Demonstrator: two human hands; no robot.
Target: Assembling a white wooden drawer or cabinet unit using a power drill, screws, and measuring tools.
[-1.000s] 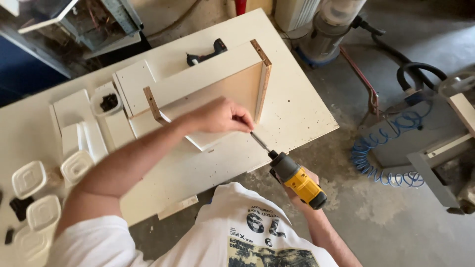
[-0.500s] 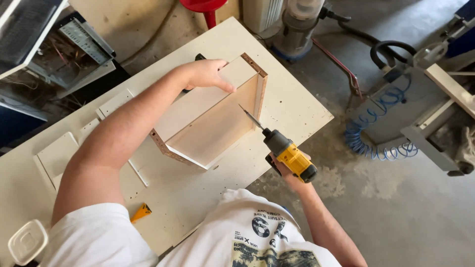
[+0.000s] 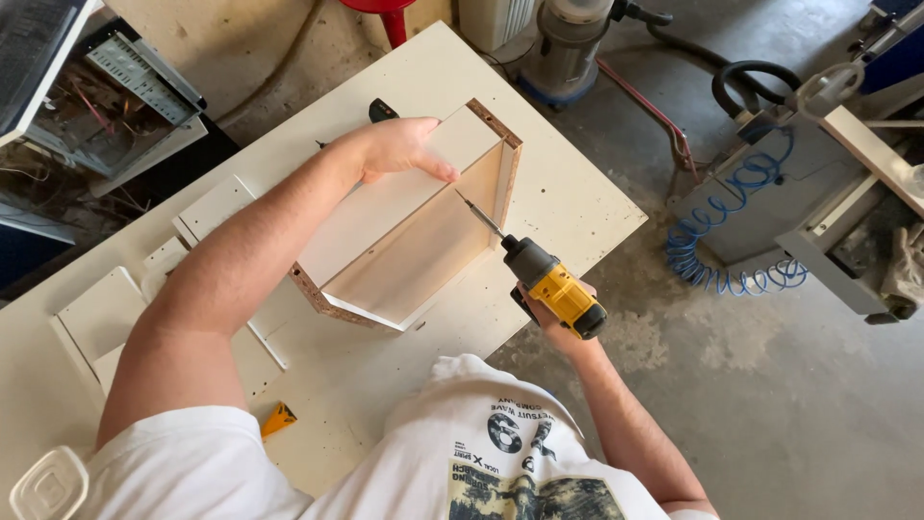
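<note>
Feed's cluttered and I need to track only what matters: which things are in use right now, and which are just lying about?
In use: left hand steadying the panel box; right hand holding the yellow drill.

Lying about: loose white panels, yellow wedge, plastic container, blue coiled hose.

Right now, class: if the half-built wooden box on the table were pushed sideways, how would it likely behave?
The wooden box looks stiff: its panels are thick chipboard. It would probably slide rather than roll, having flat faces on the table. With one side open, it may rack or tip, which may be why the left hand rests on top.
</note>
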